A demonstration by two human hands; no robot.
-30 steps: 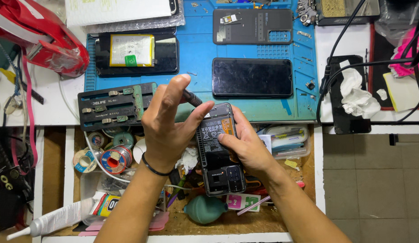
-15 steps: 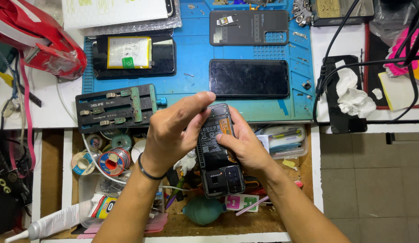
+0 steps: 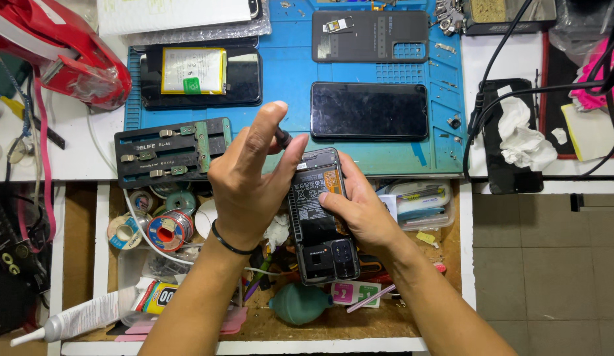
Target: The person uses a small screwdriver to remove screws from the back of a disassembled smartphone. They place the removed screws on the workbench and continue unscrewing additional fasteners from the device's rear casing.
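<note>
An opened black phone with its back cover off shows its battery and camera block. It is held over the open drawer, upright in the view. My right hand grips it from the right side, thumb on the battery. My left hand pinches a small dark screwdriver between thumb and fingers, its tip at the phone's top left corner. A black band circles my left wrist.
On the blue work mat lie a black phone screen, a grey back cover and a phone with a loose battery. A black board holder sits at the mat's front. The drawer holds solder spools, a teal air blower and a glue tube.
My left hand's fingers closed over the screwdriver and have opened again, turning the tool at the phone's top corner. The phone and my right hand stay almost still.
</note>
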